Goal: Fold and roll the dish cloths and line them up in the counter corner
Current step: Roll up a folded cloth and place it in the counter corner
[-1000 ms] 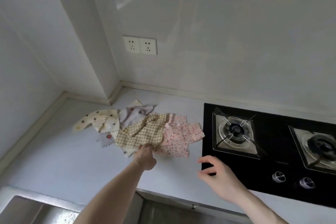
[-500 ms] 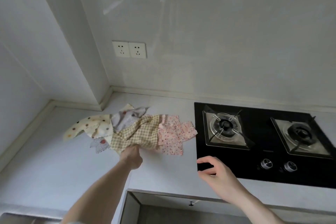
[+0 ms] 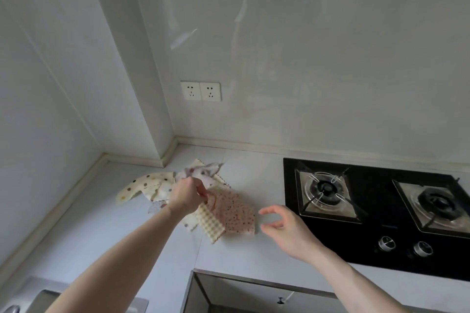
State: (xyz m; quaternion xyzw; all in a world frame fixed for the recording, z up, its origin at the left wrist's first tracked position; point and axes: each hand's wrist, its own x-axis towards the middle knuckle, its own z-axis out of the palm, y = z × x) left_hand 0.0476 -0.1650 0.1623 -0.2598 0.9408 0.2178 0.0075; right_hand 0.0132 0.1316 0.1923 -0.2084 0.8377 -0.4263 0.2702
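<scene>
A pale grey counter (image 3: 84, 231) carries a loose heap of patterned dish cloths (image 3: 152, 185) near its back corner, a black glass two-burner gas hob (image 3: 376, 223) set in at right, and a steel sink (image 3: 50, 300) at lower left.

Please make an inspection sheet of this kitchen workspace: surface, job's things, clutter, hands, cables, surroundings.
Surface: pale countertop, bare in front.
Job's things: dish cloths in a loose heap near the corner, none rolled; pink floral cloth and checked cloth partly lifted.
Clutter: nothing seen.
Hands: left hand grips cloths from the heap; right hand holds nothing, fingers loosely curled beside the pink cloth.
Cables: nothing seen.
Surroundings: gas hob to the right, wall sockets, sink at lower left.
</scene>
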